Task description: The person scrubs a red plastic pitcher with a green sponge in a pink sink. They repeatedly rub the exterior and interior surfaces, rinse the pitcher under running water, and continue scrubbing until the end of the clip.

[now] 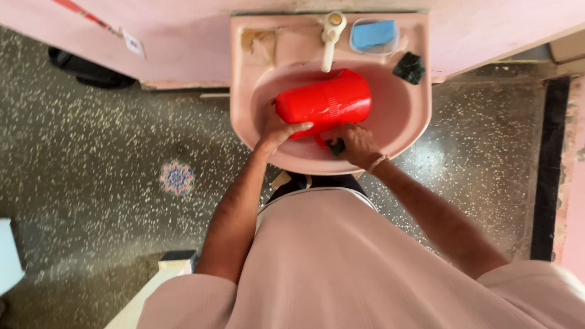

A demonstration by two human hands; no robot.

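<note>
Soft daylight fills the room evenly. A bright sheen glares on the speckled floor [493,152] at right; the red jug [326,100] gleams. Edges bend outward, and corners blur slightly.

A cream tap [331,33] stands at the far middle of the pink basin's rim. Just right of it sits a clear soap dish [393,46] holding a blue bar of soap [373,34]. A dark green scrub pad [409,67] lies on the rim near the dish, further right. The speckled grey floor [91,183] carries a round patterned inlay [177,177] at left. A dark bag [88,71] rests against the pink wall [177,36], far left.
</note>
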